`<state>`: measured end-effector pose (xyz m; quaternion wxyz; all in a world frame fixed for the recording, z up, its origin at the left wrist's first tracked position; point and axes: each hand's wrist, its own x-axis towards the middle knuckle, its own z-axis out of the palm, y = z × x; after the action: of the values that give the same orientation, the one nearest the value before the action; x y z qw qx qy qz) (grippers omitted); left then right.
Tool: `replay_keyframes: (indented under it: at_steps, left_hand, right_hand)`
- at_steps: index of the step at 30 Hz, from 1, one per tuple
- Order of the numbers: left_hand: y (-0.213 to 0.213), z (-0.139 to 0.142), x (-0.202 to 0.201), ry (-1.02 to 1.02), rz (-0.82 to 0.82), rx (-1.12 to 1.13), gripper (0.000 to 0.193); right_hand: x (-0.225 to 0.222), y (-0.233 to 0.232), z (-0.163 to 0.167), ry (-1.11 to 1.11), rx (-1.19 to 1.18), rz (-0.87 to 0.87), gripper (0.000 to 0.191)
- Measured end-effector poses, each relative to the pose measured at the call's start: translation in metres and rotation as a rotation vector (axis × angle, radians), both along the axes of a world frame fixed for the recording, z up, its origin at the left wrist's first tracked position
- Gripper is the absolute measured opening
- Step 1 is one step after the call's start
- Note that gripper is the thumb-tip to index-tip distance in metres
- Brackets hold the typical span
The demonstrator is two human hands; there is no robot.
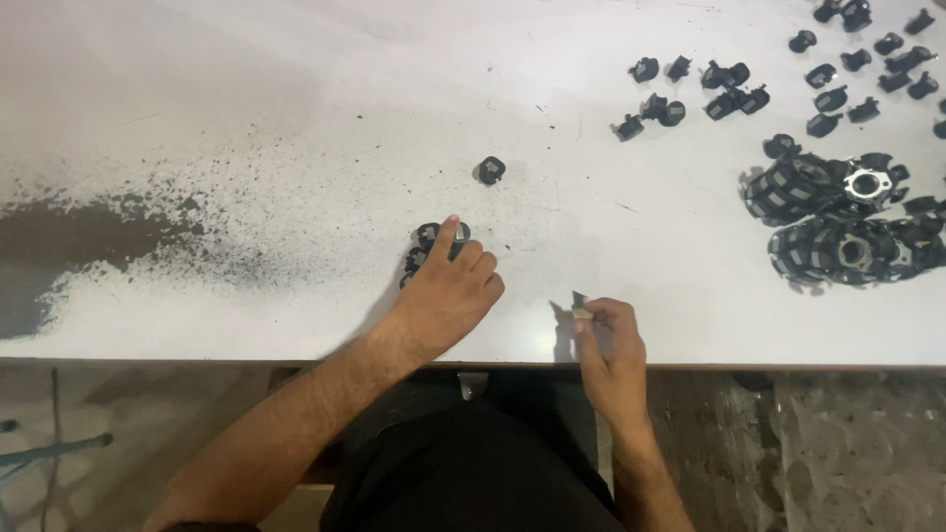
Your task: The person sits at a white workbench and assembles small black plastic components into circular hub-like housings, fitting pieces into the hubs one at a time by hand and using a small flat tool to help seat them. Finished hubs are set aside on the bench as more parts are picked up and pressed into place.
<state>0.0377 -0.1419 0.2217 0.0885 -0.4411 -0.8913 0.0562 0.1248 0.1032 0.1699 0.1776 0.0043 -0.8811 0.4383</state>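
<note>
Black ring segments (426,248) lie clustered under the left hand (448,296), whose fingers press down on them. Right of that cluster, the right hand (611,350) pinches a small dark clip (579,303); one loose piece (491,169) sits beyond.

White worktable (296,99) seen from above, no packages, no labels, no signs, no screens — only loose black parts (847,79), dark dust.

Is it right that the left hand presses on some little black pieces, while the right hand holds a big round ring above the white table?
Not quite. The left hand does rest on the little black pieces, but the right hand pinches a small dark piece, not a big ring, above the white table. The head view shows it.
</note>
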Motion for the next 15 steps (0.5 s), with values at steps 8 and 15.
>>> replay_keyframes:
  at_steps: [8,15]
  left_hand:
    - [-0.018,-0.002,0.026,0.01,0.112,0.21,0.031]
    - [-0.023,-0.007,0.041,-0.331,0.163,0.356,0.04]
  right_hand:
    - [0.007,-0.008,0.007,0.058,0.115,0.101,0.017]
    - [0.004,-0.049,0.019,0.15,0.391,0.246,0.035]
